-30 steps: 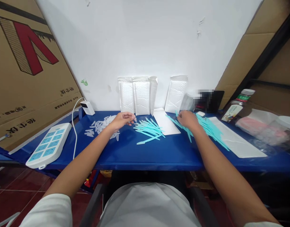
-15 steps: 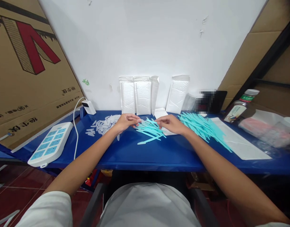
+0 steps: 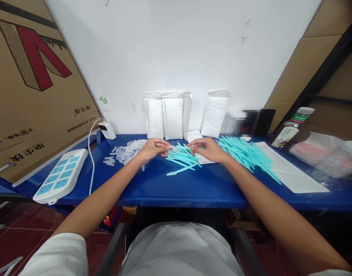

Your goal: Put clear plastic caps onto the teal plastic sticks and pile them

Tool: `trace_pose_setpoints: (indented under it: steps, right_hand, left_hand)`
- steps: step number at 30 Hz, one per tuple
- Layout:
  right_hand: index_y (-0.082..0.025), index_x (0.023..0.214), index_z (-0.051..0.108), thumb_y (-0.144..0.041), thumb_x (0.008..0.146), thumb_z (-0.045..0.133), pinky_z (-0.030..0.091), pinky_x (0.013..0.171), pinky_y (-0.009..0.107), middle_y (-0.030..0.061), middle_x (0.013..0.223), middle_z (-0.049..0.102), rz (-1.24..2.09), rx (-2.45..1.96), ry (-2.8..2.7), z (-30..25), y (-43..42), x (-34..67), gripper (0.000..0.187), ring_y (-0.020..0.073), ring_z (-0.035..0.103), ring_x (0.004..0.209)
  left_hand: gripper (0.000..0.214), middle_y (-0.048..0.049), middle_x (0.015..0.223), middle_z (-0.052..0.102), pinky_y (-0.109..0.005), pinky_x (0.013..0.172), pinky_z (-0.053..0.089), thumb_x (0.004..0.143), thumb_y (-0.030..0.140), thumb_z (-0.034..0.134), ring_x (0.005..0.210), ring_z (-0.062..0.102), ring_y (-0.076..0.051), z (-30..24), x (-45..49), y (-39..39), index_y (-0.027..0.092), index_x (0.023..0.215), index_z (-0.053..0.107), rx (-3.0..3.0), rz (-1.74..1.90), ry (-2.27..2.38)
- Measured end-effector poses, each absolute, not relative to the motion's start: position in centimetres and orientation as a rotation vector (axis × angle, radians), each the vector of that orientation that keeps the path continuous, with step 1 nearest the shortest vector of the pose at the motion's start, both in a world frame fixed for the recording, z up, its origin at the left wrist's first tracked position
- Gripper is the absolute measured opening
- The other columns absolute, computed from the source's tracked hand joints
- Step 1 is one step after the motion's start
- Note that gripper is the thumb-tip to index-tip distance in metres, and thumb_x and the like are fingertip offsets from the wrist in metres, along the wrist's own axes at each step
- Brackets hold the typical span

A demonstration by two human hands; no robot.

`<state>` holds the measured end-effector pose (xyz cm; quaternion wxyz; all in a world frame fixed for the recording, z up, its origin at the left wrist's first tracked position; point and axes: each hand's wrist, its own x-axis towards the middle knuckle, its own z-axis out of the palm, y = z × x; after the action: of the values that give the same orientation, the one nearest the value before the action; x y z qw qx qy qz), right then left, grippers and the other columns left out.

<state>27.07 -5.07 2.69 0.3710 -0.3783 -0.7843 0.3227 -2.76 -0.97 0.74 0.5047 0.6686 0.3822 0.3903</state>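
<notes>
Over a small pile of turquoise eyebrow razors (image 3: 181, 156) on the blue table, my two hands face each other. My left hand (image 3: 156, 148) is pinched shut on a small translucent piece that looks like a blade cap. Between thumb and fingers, my right hand (image 3: 205, 148) grips one turquoise razor (image 3: 182, 147), its tip pointing toward the left hand. Whether razor and cap touch is too small to tell. Left of my left hand lies a heap of translucent caps (image 3: 130, 150). To the right spreads a larger heap of turquoise razors (image 3: 244, 153), partly on white packaging.
White padded mailers (image 3: 172, 117) lean against the wall. A power strip (image 3: 61, 176) and a white adapter (image 3: 107, 130) with its cable are at left. On the right stand a bottle (image 3: 292, 128) and a clear plastic tub (image 3: 348, 157); a flat white mailer (image 3: 296, 176) lies nearby.
The hands stay nearly in place, with the right hand's razor shifted very slightly left. The whole view has moved a little with the head.
</notes>
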Motion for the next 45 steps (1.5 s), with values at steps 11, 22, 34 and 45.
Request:
trace_pose_setpoints:
  steps: [11,22,34,45]
  right_hand:
    - [-0.017,0.112,0.081,-0.054,0.091,0.071,0.054,0.089,0.036,0.0064,0.083,0.08,0.884,-0.925,-2.04,2.4,-5.6,26.4,0.043,0.0221,0.075,0.083]
    - [-0.016,0.107,0.075,-0.057,0.09,0.073,0.052,0.069,0.03,0.0086,0.085,0.081,0.938,-0.987,-1.948,1.4,-5.6,25.1,0.045,0.0201,0.071,0.075]
    - [-0.017,0.1,0.08,-0.036,0.095,0.065,0.052,0.086,0.039,0.0181,0.106,0.079,-0.069,-2.038,-1.843,1.5,-2.2,33.2,0.025,0.0326,0.073,0.102]
    - [-0.014,0.102,0.079,-0.028,0.085,0.071,0.054,0.081,0.04,0.0232,0.102,0.077,0.044,-2.334,-1.966,0.8,-1.9,33.2,0.024,0.037,0.074,0.103]
  left_hand:
    - [0.053,-0.0111,0.079,0.08,-0.03,0.06,0.058,0.066,0.054,0.097,0.068,0.074,-0.022,0.9,-1.7,-2.0,0.013,0.093,0.077,1.614,0.947,0.941]
    - [0.054,-0.0097,0.075,0.078,-0.033,0.059,0.057,0.071,0.058,0.091,0.067,0.074,-0.024,0.0,-0.1,-2.4,0.015,0.094,0.069,1.673,1.033,0.928]
    - [0.027,-0.0119,0.109,0.074,-0.048,0.102,0.044,0.099,0.034,0.062,0.113,0.061,-0.034,1.8,-4.8,-0.3,0.021,0.122,0.065,2.604,1.083,1.614]
    - [0.036,-0.0175,0.112,0.072,-0.047,0.096,0.045,0.097,0.042,0.062,0.112,0.057,-0.038,0.8,-9.0,2.6,0.018,0.121,0.073,2.786,0.542,1.798]
